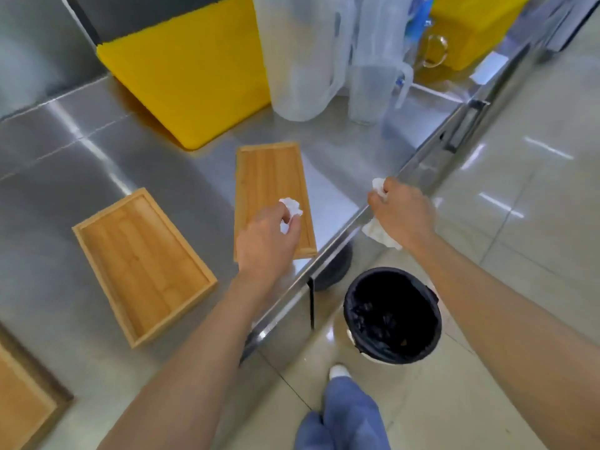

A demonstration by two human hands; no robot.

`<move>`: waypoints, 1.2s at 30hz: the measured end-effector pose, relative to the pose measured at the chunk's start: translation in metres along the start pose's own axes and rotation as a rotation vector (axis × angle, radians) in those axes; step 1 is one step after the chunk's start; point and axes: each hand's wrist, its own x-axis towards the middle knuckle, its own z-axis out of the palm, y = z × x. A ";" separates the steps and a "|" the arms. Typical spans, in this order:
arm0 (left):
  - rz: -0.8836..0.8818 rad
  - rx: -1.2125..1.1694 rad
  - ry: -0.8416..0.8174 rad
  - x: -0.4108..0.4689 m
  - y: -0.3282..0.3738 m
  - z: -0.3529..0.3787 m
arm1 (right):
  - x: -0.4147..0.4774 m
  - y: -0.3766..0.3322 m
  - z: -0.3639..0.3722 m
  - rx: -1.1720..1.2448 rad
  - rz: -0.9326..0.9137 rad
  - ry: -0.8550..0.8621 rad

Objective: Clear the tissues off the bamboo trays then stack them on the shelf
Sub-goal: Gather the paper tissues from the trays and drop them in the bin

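- Step in hand: clearing tissues; the left hand [264, 238] is closed on a crumpled tissue [290, 207] just above the near end of the middle tray [269, 177]; the right hand [402, 211] is clenched on another wad [380, 233] out past the surface [48, 254] edge.
- Both visible trays now look bare; the left tray [139, 264] lies beside the middle one, and a 3rd [19, 397] shows only a corner at bottom left (contents hidden).
- Next move, as I judge it: carry both wads over the black-lined bin [393, 315] on the floor [535, 222] below the right hand and let go; stacking comes after; no shelf is in view.
- Surroundings: a steel surface with 2 clear jugs [302, 56] and a yellow crate [185, 82] at the back; glossy tiled floor to the right.
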 end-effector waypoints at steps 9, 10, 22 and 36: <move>0.234 -0.098 -0.182 -0.027 0.080 0.082 | -0.023 0.125 0.009 0.074 0.193 -0.027; 0.239 -0.107 -0.198 -0.029 0.085 0.096 | -0.024 0.138 0.015 0.100 0.213 -0.033; 0.092 -0.291 -0.255 -0.063 0.026 0.380 | -0.039 0.302 0.232 0.394 0.423 -0.126; 0.303 0.581 -1.122 -0.084 -0.111 0.629 | -0.076 0.411 0.496 -0.149 0.306 -0.847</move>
